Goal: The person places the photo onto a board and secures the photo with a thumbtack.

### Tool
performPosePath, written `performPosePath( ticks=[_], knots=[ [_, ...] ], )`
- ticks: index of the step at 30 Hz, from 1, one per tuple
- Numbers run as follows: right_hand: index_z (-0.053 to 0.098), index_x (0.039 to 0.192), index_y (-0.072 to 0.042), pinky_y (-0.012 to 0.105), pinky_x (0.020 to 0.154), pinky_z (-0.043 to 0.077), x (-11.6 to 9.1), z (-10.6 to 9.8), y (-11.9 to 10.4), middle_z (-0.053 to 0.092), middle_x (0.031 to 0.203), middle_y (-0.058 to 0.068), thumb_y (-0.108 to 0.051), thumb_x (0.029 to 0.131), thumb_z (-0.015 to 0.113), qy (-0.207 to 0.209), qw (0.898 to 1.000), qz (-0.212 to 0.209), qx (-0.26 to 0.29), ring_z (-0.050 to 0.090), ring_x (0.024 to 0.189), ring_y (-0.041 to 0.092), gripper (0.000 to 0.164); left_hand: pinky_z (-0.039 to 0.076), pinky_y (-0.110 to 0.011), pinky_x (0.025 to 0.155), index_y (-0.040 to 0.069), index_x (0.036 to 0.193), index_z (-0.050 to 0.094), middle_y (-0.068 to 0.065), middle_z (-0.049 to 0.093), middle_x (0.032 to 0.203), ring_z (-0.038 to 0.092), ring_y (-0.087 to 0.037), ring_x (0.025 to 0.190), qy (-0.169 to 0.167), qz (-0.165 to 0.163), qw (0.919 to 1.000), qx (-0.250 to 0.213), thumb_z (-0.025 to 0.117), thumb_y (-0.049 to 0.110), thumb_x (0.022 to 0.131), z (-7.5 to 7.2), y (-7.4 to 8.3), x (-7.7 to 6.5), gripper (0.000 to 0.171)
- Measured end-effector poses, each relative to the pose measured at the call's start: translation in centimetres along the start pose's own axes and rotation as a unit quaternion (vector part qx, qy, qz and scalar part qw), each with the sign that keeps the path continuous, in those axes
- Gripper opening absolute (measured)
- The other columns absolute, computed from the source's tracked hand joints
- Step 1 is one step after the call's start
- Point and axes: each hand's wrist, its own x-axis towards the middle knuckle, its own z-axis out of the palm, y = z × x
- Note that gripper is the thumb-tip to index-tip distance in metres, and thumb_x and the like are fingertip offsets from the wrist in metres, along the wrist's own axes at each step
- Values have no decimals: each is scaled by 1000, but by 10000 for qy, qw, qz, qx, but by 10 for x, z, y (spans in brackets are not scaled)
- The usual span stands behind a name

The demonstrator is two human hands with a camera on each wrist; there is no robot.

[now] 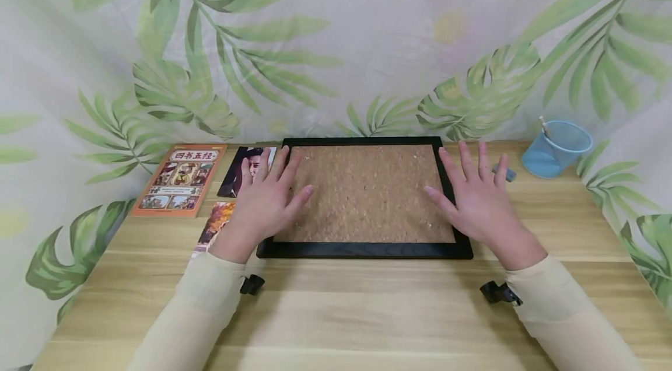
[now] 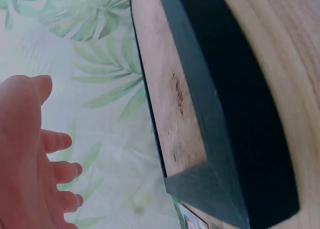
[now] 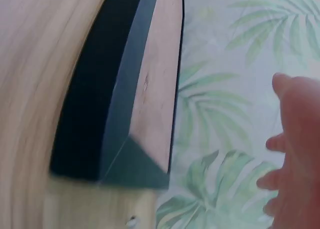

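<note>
A cork board (image 1: 367, 196) in a black frame (image 1: 367, 250) lies flat on the wooden table. Over its left side my left hand (image 1: 268, 202) is spread, fingers straight and holding nothing. My right hand (image 1: 480, 202) is spread in the same way at the right side of the frame. Both wrist views show the hands raised above the board: the left hand (image 2: 25, 154) and the right hand (image 3: 300, 154) appear apart from the frame, with nothing in them.
Left of the board are an orange book (image 1: 181, 181), a portrait photo (image 1: 236, 175) and a colourful picture (image 1: 215, 222) partly hidden by my left arm. At the back right stand a blue mesh cup (image 1: 555, 152) and a small blue object (image 1: 509, 174). A leaf-patterned cloth (image 1: 367, 50) hangs behind.
</note>
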Motion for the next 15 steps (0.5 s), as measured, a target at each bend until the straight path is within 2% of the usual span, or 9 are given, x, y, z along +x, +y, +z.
performPosePath(
  ticks=[4,7,10,13,15],
  knots=[
    [19,173,-7,82,123,-9,1,-1,15,7,178,32,-61,113,39,-76,9990,-129,422,-11,164,56,84,3,-75,130,17,174,22,-17,20,180,7,-46,168,63,-75,9990,-425,40,60,112,-5,-10,-3,78],
    [27,170,-1,84,123,2,3,-2,27,14,176,36,-53,115,43,-57,9962,-193,842,0,162,62,77,10,-74,130,13,173,26,-19,25,179,14,-48,167,76,-151,9986,-494,43,55,113,-9,-18,-5,75],
    [31,168,2,81,125,11,3,-2,38,19,174,37,-44,115,47,-2,9927,-224,1183,9,160,64,72,14,-73,130,9,171,31,-22,29,177,19,-49,165,76,-207,9986,-488,46,50,114,-11,-25,-8,72],
    [37,165,4,78,124,21,3,-1,48,28,172,35,-39,115,50,120,9912,-203,1304,19,159,63,66,23,-72,128,3,167,37,-24,38,172,29,-49,161,229,-162,9984,-490,49,41,114,-11,-33,-11,67],
    [43,161,4,76,122,29,3,1,54,38,166,36,-35,115,51,315,9911,-193,1278,32,154,62,61,31,-71,125,0,164,42,-26,44,168,39,-50,156,399,-149,9976,-548,52,37,113,-11,-38,-12,63]
  ],
)
